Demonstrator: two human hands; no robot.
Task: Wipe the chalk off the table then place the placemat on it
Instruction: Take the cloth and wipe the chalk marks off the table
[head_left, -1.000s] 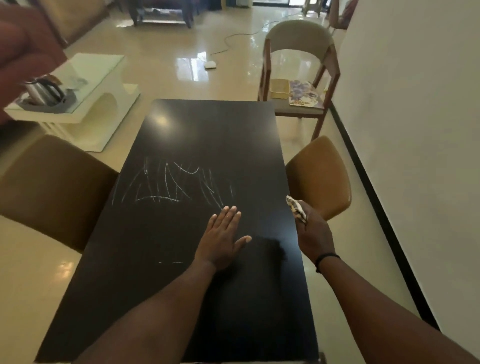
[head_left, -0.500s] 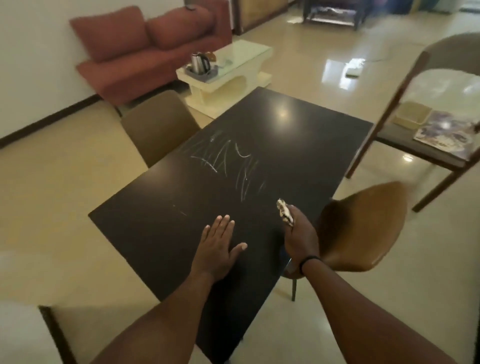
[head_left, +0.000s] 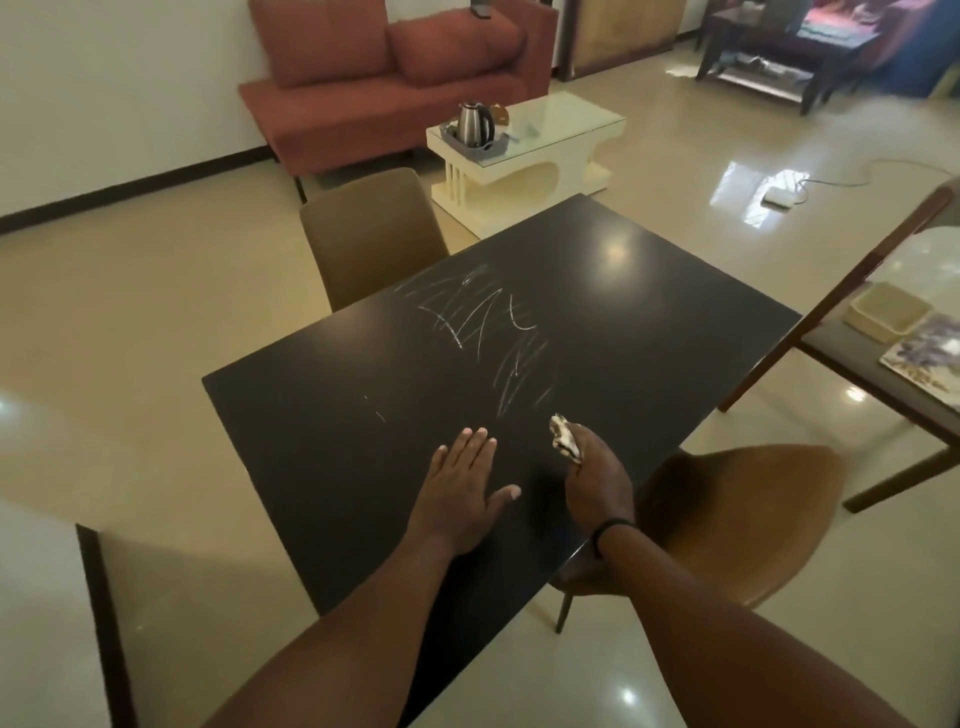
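Left hand (head_left: 462, 486) lying flat on near part of table (head_left: 649, 332), fingers spread, holding nothing. Right hand (head_left: 595, 480) clenching crumpled cloth (head_left: 563, 437), hovering just short of chalk marks (head_left: 483, 332) — marks looking untouched, wiping not yet begun. Placemat (head_left: 922, 356) sitting on chair (head_left: 852, 364) far right — placing left to do.

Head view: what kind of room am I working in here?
Most likely a home living and dining room: a black dining table with upholstered chairs, a red sofa against the wall, and a kettle on a low coffee table.
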